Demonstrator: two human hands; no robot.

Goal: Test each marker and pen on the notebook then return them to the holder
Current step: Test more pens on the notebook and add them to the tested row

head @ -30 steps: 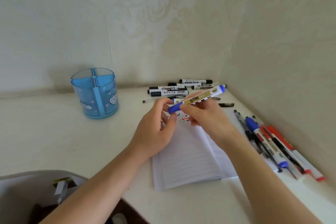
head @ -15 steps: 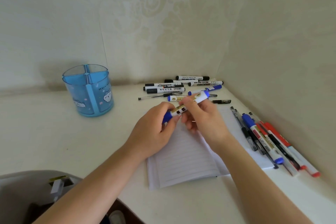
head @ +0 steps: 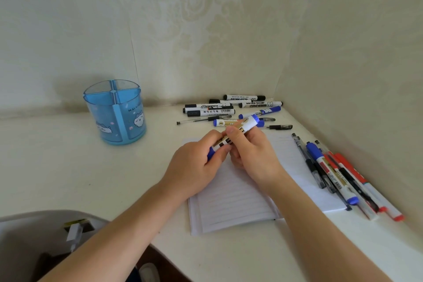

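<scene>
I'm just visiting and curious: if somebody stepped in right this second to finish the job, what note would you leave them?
Left hand: grips the lower blue end of a blue marker.
Right hand: holds its white barrel, above the open notebook.
Blue holder stands to the left near the wall; no pens show inside.
One pile of markers and pens lies behind the notebook, a second pile along its right edge.
Done: nothing returned yet.
Left: test each, then put all in the holder.
</scene>
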